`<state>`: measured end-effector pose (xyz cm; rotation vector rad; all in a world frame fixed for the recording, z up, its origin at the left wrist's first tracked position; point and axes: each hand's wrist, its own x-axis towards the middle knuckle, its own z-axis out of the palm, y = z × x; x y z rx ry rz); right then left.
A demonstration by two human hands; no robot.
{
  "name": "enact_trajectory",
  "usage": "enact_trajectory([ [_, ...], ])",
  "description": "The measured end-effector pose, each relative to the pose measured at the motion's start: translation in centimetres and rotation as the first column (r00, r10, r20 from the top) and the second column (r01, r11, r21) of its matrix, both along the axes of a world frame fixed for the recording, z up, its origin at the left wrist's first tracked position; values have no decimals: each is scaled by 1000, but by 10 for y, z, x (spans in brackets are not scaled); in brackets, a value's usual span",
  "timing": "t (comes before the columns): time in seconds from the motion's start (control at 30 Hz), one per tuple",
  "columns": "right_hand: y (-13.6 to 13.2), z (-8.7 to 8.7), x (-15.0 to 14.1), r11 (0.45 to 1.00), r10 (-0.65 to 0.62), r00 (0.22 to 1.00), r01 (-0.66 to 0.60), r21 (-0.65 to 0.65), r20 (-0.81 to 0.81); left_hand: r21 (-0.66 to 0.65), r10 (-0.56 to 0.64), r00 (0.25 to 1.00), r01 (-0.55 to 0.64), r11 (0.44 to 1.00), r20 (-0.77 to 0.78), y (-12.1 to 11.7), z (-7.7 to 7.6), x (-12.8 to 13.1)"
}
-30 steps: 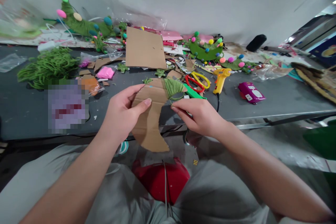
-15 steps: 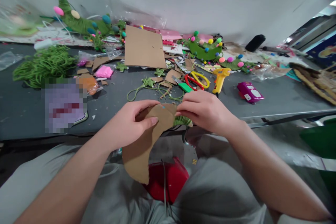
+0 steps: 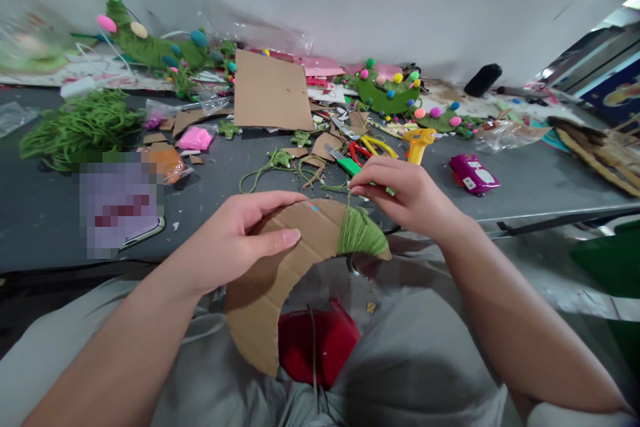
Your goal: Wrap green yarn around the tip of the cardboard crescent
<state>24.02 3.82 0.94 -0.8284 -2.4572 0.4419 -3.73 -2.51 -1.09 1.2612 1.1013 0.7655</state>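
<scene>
By the left hand (image 3: pixel 240 241), a cardboard crescent (image 3: pixel 253 300) was held at the near edge of the worktop (image 3: pixel 525 177); by the right hand (image 3: pixel 403 190), green yarn (image 3: pixel 364 235) was pinched beyond the crescent's wrapped right end. Winding seemed in hand; a snug turn, laid leftward, was apparently called for.

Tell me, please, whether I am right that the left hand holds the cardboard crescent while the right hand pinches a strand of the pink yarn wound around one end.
The yarn is green, not pink, as the head view shows. The left hand does hold the cardboard crescent, and the right hand pinches a strand of yarn wound around one end.
</scene>
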Motion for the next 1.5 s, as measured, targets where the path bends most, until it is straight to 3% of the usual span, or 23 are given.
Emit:
enact_trajectory([
  [0.27,-1,-21,-14,956,23,991,-61,-287,-135,-9,219,961,-220,975,166,-2,1,8],
  [0.4,-6,-33,-27,971,-18,995,-6,-240,-96,56,298,937,-313,948,182,1,1,12],
  [0.53,-16,-31,-37,974,-15,999,25,-226,45,184,354,927,-371,910,119,2,-2,13],
  [0.67,-27,-27,-39,986,-48,985,73,-150,166,290,368,929,-343,893,-35,2,-4,13],
  [0.83,-29,-27,-36,994,-89,974,101,-49,209,471,433,862,-276,838,-266,1,-4,12],
  [1.03,-26,-24,-31,995,-95,967,93,18,237,512,411,826,-179,840,-385,1,-5,15],
  [1.27,-27,-23,-33,1000,-6,937,11,-12,349,521,413,813,-162,838,-411,-1,-8,22],
  [1.5,-27,-19,-29,1000,-4,953,5,-4,304,527,422,806,-165,834,-415,0,-10,22],
])
